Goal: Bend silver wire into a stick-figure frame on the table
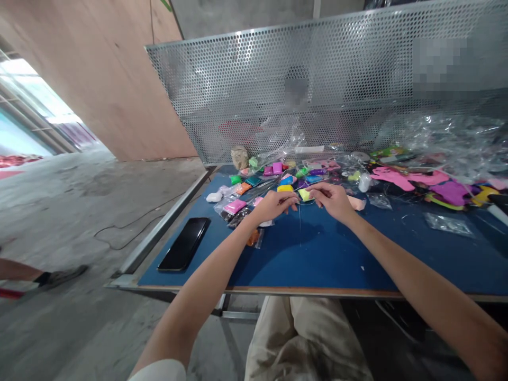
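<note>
Both my hands are raised over the blue tabletop, a short gap apart. My left hand (277, 206) is closed in a pinch, and a thin pale thread (300, 227) hangs down beside its fingertips. My right hand (331, 198) also pinches, but what lies between its fingers is too small to make out. Just behind the fingertips of the right hand is a yellow-green packet (305, 194); I cannot tell whether they touch it. A yellow packet (284, 188) lies behind the left hand.
Several coloured packets, such as a pink one (235, 206), crowd the back left. A black phone (184, 243) lies at the left. Pink cut-out pieces (392, 177) and clear plastic bags (448, 143) heap at the right. A perforated metal panel (246, 74) rises behind.
</note>
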Motion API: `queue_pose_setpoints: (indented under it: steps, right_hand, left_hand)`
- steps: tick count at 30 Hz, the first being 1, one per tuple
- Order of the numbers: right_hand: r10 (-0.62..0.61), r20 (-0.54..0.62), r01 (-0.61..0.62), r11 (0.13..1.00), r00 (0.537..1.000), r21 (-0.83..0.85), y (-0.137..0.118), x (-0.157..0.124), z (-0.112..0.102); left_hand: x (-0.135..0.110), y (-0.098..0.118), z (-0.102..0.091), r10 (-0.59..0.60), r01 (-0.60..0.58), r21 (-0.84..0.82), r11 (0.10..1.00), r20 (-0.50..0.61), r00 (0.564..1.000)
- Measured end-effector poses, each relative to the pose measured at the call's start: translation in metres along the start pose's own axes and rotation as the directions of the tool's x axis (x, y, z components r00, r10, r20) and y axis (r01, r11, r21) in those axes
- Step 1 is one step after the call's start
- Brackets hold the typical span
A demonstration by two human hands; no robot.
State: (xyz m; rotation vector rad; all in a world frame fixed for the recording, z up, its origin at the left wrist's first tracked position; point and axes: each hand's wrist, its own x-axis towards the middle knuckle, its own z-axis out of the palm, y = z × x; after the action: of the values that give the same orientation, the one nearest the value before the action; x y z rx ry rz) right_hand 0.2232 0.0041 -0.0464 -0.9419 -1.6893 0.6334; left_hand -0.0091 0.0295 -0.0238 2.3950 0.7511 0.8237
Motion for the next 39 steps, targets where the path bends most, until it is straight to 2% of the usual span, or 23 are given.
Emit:
queue_pose_setpoints:
  steps: [2,4,6,7,8,9,10,12,15,17,19,22,25,28,31,36,39]
  right_hand:
    - [-0.049,-0.019,0.047,0.997,0.999,-0.059,0.002,0.002,-0.003]
    - [-0.115,-0.092,0.099,0.981,0.989,-0.167,0.008,0.004,-0.009]
    - [-0.134,-0.166,0.085,0.958,0.977,-0.273,0.016,0.006,-0.015]
    - [-0.110,-0.141,0.063,0.951,0.984,-0.301,0.020,0.006,-0.018]
    - [-0.088,-0.067,0.061,0.941,0.994,-0.333,0.024,0.006,-0.021]
    - [-0.092,0.060,0.108,0.926,0.994,-0.363,0.026,0.005,-0.022]
    - [-0.098,0.205,0.172,0.907,0.974,-0.384,0.028,0.004,-0.023]
    - [-0.078,0.403,0.255,0.877,0.912,-0.407,0.028,0.001,-0.023]
    - [-0.047,0.548,0.330,0.840,0.835,-0.430,0.023,-0.002,-0.016]
    - [-0.065,0.576,0.385,0.803,0.815,-0.455,0.019,-0.005,-0.008]
    - [-0.106,0.574,0.440,0.758,0.812,-0.482,0.015,-0.008,0.003]
    - [-0.162,0.631,0.540,0.699,0.758,-0.469,0.008,-0.013,0.021]
    - [-0.208,0.666,0.587,0.695,0.717,-0.415,0.001,-0.018,0.036]
    - [-0.219,0.685,0.594,0.712,0.694,-0.374,-0.002,-0.021,0.044]
    - [-0.210,0.705,0.576,0.747,0.677,-0.331,-0.004,-0.021,0.043]
    - [-0.185,0.726,0.507,0.824,0.662,-0.252,-0.007,-0.017,0.024]
    - [-0.139,0.702,0.455,0.843,0.699,-0.286,-0.004,-0.014,0.022]
  left_hand:
    - [0.000,-0.003,0.001,-0.012,0.011,-0.019,1.000,-0.014,1.000]
    - [-0.001,-0.008,0.000,-0.041,0.042,0.006,0.999,-0.121,0.992]
    - [0.000,-0.014,-0.002,-0.072,0.072,-0.007,0.997,-0.247,0.966]
    - [0.000,-0.017,-0.002,-0.090,0.082,-0.038,0.996,-0.304,0.949]
    - [0.001,-0.020,-0.003,-0.114,0.089,-0.087,0.992,-0.349,0.930]
    - [0.002,-0.024,-0.003,-0.144,0.092,-0.152,0.984,-0.380,0.914]
    - [0.004,-0.027,-0.002,-0.182,0.096,-0.226,0.969,-0.400,0.898]
    - [0.006,-0.033,0.000,-0.268,0.101,-0.379,0.920,-0.419,0.868]
    - [0.008,-0.038,0.004,-0.378,0.109,-0.526,0.843,-0.437,0.816]
    - [0.008,-0.038,0.007,-0.414,0.115,-0.566,0.817,-0.434,0.800]
    - [0.008,-0.037,0.009,-0.419,0.116,-0.580,0.806,-0.420,0.805]
    - [0.009,-0.035,0.012,-0.395,0.114,-0.556,0.823,-0.417,0.818]
    - [0.009,-0.034,0.014,-0.356,0.102,-0.500,0.860,-0.445,0.822]
    - [0.009,-0.031,0.015,-0.304,0.068,-0.468,0.881,-0.452,0.839]
    - [0.009,-0.027,0.014,-0.305,0.084,-0.466,0.881,-0.423,0.853]
    - [0.008,-0.028,0.015,-0.308,0.077,-0.471,0.879,-0.436,0.846]
    - [0.008,-0.032,0.016,-0.261,0.035,-0.448,0.893,-0.454,0.852]
